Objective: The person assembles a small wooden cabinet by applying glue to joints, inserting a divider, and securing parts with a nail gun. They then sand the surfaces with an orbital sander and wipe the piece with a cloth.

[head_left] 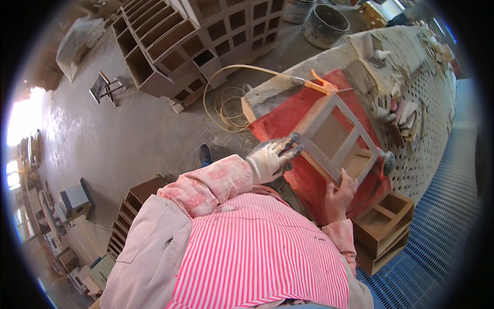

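Note:
A brown fiberboard box (335,148) with two rectangular openings in its upper face lies on a red cloth (284,117) on the workbench. My right hand (340,194) is bare and holds the box's near edge, thumb toward the opening. My left hand (271,157) wears a pale glove with dark fingertips. Its fingers are stretched out and apart at the left side of the box, seeming to touch it. An orange air blow gun (322,84) lies at the box's far corner, joined to a yellowish hose (212,85).
Similar brown boxes (383,224) are stacked close by my right forearm. A spare glove (382,108) and scraps lie on the perforated bench top (414,149). Tall stacks of boxes (188,49) stand across the floor, near a dark bucket (325,26) and a small stool (104,88).

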Tool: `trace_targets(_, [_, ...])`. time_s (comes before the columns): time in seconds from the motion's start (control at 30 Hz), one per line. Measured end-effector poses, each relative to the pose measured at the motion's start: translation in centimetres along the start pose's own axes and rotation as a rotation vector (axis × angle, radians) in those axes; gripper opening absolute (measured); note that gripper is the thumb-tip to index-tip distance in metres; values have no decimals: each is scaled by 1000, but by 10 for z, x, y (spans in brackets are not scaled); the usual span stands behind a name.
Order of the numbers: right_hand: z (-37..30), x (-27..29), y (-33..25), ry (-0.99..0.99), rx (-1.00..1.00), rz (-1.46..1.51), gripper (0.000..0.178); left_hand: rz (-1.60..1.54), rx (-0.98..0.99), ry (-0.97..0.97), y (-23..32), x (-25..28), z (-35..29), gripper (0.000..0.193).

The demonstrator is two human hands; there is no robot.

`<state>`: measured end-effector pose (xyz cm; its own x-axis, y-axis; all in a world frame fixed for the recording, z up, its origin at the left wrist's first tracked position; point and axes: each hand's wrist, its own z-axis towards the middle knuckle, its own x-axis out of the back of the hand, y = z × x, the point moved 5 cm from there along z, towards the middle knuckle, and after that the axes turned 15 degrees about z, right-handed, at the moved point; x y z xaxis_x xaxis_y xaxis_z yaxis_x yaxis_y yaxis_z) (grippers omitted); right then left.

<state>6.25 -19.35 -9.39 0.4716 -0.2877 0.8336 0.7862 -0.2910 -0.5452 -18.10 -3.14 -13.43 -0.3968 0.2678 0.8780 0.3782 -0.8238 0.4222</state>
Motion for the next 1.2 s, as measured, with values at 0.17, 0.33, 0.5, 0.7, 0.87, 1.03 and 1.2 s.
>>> trace_targets(0.17, [-4,-19,-94,47,218,129,26,-112,122,-350,-73,10,-53,37])
trace_targets(0.33, [3,-137,-198,-503,81,365,1,-156,345,-559,-184,7,-137,40])
trace_targets(0.5, [23,-285,-202,-771,-163,421,11,-262,678,-654,-268,-27,-241,38])
trace_targets(0.7, [41,-472,-104,-799,-412,353,23,-397,823,-708,-287,-106,-294,33])
trace_targets(0.87, [65,-610,4,-668,-816,503,29,-459,919,-678,-279,-181,-309,30])
trace_targets(1.03, [91,-714,96,-343,-944,589,30,-591,1028,-625,-268,-254,-325,30])
trace_targets(1.2, [111,-798,190,-93,-853,636,33,-687,1125,-588,-268,-281,-328,30])
